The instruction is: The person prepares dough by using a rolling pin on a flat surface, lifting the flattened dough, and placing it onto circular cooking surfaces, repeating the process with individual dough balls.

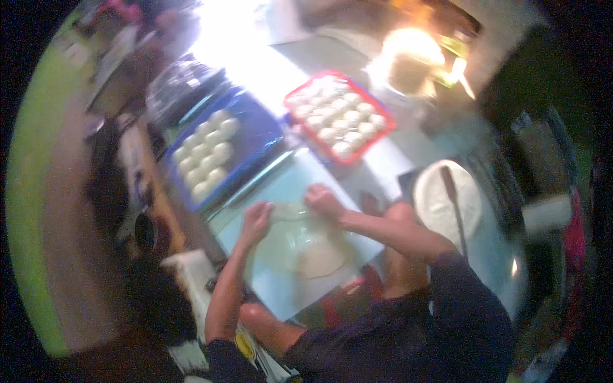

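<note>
A strip of pale, thin dough [289, 211] spans the gap between my two hands above a light blue board. My left hand [257, 221] is closed on its left end, and my right hand [324, 201] grips the right end. Below them, a thin, round, translucent sheet [321, 261], apparently dough, lies on the board [273, 299]. Beyond the board, pale dough balls [206, 155] sit in a blue tray [254, 117]. More dough balls [342, 115] fill a red-rimmed tray [395, 125] under clear film. The picture is blurred.
On the right stands a round container of white contents [426, 201], with a dark-handled tool [449, 184] lying across it. A brightly lit round vessel [412, 62] stands at the back right. Clear plastic [184, 86] bulges behind the blue tray.
</note>
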